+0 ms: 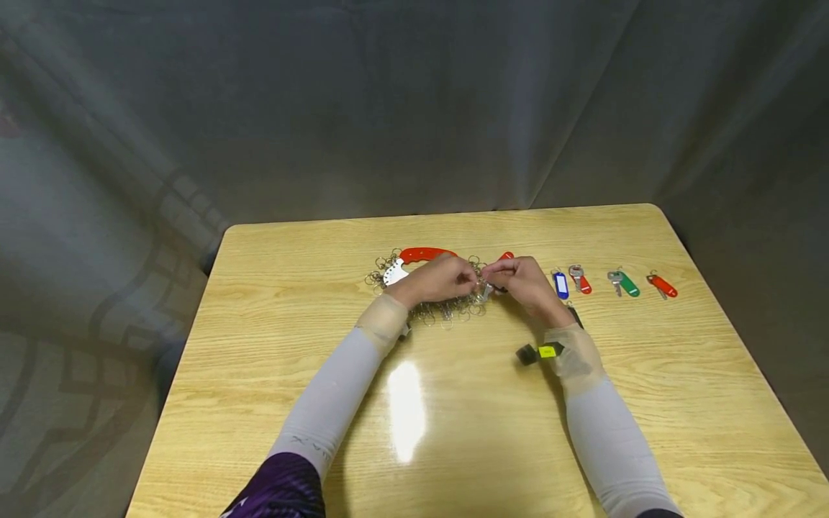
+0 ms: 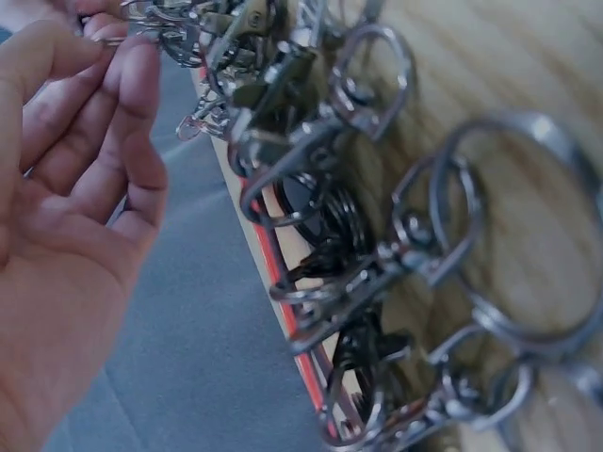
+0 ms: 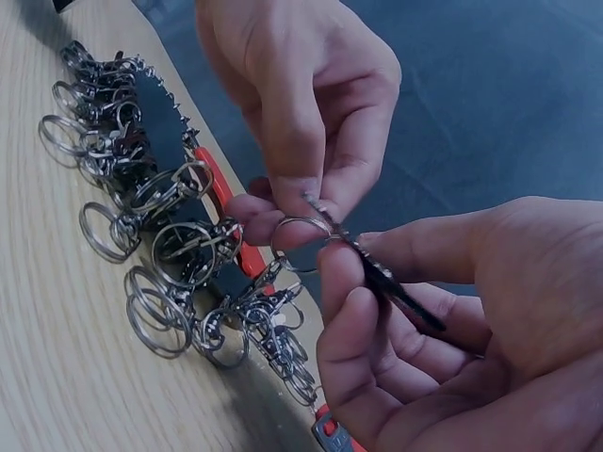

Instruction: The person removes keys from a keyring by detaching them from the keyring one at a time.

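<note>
My left hand (image 1: pixel 443 279) pinches a thin metal split ring (image 3: pixel 300 222) between thumb and fingertips. My right hand (image 1: pixel 526 282), close beside it, pinches a dark, flat piece (image 3: pixel 400 299), seen edge-on, with a narrow metal edge that looks like a key (image 3: pixel 325 213) against it. The ring meets these between the two hands. Below the hands lies a key holder with a red handle (image 1: pixel 424 254) and a silver plate (image 1: pixel 393 272). Around its edge hang many metal clips and rings (image 2: pixel 377 254). The left hand hides part of the holder in the head view.
A red tag (image 1: pixel 506 255) with a key lies just beyond the right hand. Further right on the wooden table (image 1: pixel 272 345) are a blue tag (image 1: pixel 560 285), a red tag with a key (image 1: pixel 585 284), a green one (image 1: pixel 628 285) and another red one (image 1: pixel 664 286). A grey curtain (image 1: pixel 388 108) hangs behind.
</note>
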Tool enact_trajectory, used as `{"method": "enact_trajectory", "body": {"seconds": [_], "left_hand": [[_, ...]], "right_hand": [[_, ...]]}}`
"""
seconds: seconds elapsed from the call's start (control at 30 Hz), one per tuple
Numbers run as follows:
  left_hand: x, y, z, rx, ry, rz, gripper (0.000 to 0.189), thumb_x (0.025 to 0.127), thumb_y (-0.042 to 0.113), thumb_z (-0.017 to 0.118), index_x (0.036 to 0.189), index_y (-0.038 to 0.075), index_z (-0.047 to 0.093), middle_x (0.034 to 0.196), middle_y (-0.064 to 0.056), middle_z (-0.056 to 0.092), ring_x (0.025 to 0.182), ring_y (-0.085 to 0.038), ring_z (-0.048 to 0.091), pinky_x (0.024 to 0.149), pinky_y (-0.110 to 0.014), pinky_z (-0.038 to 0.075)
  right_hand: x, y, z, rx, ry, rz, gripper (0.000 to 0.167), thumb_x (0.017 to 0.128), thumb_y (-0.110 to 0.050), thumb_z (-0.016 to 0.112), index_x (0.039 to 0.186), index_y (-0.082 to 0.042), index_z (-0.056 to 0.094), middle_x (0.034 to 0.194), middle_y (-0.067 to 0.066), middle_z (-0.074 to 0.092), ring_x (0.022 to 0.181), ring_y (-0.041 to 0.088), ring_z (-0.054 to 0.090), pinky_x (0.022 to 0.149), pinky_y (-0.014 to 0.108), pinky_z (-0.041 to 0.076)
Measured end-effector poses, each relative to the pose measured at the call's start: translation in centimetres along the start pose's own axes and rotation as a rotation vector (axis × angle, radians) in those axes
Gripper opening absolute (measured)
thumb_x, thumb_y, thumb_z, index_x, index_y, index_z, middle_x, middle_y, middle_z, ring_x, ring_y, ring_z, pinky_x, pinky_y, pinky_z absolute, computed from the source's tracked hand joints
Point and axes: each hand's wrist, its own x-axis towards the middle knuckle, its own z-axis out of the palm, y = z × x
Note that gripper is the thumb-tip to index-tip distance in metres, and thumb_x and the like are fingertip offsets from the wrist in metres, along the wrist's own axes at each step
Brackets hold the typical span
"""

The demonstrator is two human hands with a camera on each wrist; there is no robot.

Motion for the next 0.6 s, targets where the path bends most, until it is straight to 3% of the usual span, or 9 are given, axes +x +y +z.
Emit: {"method": "enact_trajectory", "body": {"seconds": [0.13, 0.3, 0.6], "left_hand": [[0.06, 0.12, 0.05, 0.045, 0.023, -0.018, 0.027, 0.094, 0.001, 0.065, 0.073, 0.016, 0.057, 0.07, 0.004, 0.053, 0.063, -0.006, 0.043, 0.064, -0.019, 0.036], [0.06, 0.43, 0.15, 0.102, 0.051, -0.026, 0.022, 0.086, 0.0, 0.066, 0.073, 0.017, 0.061, 0.07, 0.005, 0.056, 0.062, -0.005, 0.044, 0.062, -0.019, 0.036], [0.46, 0.93, 0.26, 0.237, 0.071, -0.019, 0.024, 0.083, 0.0, 0.066, 0.07, 0.018, 0.056, 0.068, 0.006, 0.056, 0.06, -0.005, 0.045, 0.058, -0.019, 0.035]], "right_hand": [[0.01, -0.09, 0.09, 0.034, 0.006, -0.002, 0.027, 0.101, -0.001, 0.067, 0.12, 0.019, 0.068, 0.092, 0.002, 0.074, 0.072, 0.008, 0.065, 0.067, 0.019, 0.057], [0.13, 0.07, 0.38, 0.055, 0.019, -0.013, 0.025, 0.101, 0.002, 0.065, 0.118, 0.021, 0.067, 0.09, -0.001, 0.073, 0.071, 0.007, 0.065, 0.065, 0.019, 0.057], [0.14, 0.01, 0.84, 0.057, 0.052, -0.005, 0.024, 0.099, 0.003, 0.067, 0.116, 0.02, 0.069, 0.086, -0.003, 0.075, 0.065, 0.006, 0.063, 0.062, 0.019, 0.056]]}}
